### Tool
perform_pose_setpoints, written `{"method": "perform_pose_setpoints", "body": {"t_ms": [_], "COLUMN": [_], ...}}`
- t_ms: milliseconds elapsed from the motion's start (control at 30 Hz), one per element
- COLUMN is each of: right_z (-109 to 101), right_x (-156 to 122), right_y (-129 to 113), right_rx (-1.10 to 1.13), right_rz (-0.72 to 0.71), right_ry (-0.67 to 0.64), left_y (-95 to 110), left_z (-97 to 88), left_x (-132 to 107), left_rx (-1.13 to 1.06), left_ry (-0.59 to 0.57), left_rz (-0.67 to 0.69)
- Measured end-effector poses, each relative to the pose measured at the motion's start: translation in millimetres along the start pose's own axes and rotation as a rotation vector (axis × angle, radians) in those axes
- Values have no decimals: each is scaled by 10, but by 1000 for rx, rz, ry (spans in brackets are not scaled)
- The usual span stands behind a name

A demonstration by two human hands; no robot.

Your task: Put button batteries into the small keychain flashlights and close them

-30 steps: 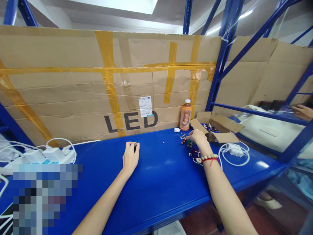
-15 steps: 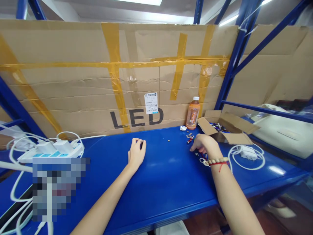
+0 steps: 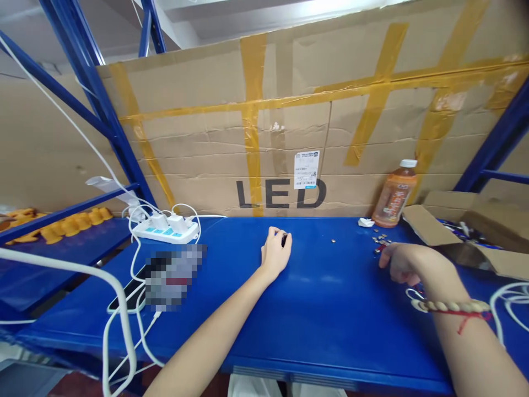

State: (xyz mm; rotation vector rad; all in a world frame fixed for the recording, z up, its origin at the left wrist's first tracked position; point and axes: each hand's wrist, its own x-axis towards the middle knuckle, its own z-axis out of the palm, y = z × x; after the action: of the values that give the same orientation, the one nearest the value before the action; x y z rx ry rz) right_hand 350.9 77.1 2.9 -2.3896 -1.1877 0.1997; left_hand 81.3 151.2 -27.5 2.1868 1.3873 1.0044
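My left hand rests on the blue shelf top, its fingers closed round a small dark object that I cannot name. My right hand, with a bead bracelet and red string at the wrist, hovers curled over a scatter of small metal parts near the right. What its fingers hold, if anything, is hidden. One tiny round part lies alone between the two hands.
An orange drink bottle stands against the taped cardboard sheet marked LED. An open cardboard box sits at the right, a white power strip with chargers and cables at the left. A blurred-out item lies beside the cables.
The view has swung left, bringing the left rack and power strip into sight. My right hand drew back from the small parts toward me. My left hand stayed put.
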Motion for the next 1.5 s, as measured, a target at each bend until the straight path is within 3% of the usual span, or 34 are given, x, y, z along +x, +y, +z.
{"method": "perform_pose_setpoints", "body": {"t_ms": [100,167,333,433,567,767,1500], "right_z": [30,74,346,544,678,734,622], "right_x": [-60,-95,-229,-354,-493,-501,-636], "right_y": [-160,-286,-589,-737,-876,-882,-937], "right_rx": [-122,-157,-129,-66,42,157,-4], "right_rz": [66,0,-361,-757,-971,-1000,-866], "right_ry": [-301,-371,-312,-241,-263,-240,-136], "left_y": [7,13,39,42,27,32,42], "left_z": [-9,-12,-13,-11,-11,-36,-51], "left_x": [-5,-13,-41,-47,-37,-41,-36], "left_rx": [1,9,53,82,86,67,57], "left_ry": [-11,-28,-65,-88,-85,-62,-50], "left_rz": [12,37,123,145,159,193,240]}}
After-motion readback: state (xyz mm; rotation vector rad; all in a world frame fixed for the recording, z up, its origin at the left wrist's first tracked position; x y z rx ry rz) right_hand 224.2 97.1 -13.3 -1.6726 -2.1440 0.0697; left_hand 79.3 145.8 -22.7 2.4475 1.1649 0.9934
